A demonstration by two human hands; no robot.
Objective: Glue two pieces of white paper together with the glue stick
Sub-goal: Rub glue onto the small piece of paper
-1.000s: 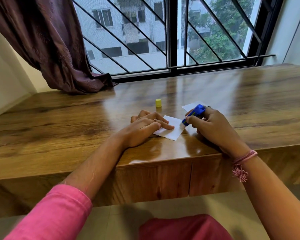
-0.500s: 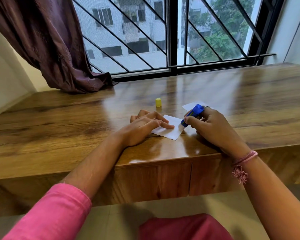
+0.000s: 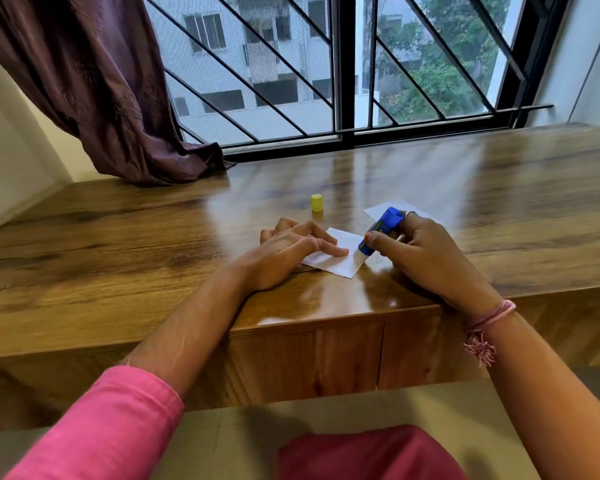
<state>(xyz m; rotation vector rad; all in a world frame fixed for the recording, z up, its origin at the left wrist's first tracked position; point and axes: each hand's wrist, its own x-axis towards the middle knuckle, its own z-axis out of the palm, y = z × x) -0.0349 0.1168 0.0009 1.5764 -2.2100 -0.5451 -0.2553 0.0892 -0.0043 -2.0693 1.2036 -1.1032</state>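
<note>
Near desk's front edge: left hand (image 3: 293,251) pressed flat on white paper rectangle (image 3: 336,258); right hand (image 3: 420,251) gripped blue glue stick (image 3: 381,230), gluing its 3 o'clock corner. Second white sheet (image 3: 392,206) at 1 o'clock awaited laying on, aligned.

The left hand (image 3: 291,247) covers the left part of the near white paper sheet (image 3: 340,261). The right hand (image 3: 420,254) hides most of the far white paper sheet (image 3: 392,206) and the middle of the blue glue stick (image 3: 383,227). The wooden tabletop (image 3: 118,258) runs off both side edges.
</note>
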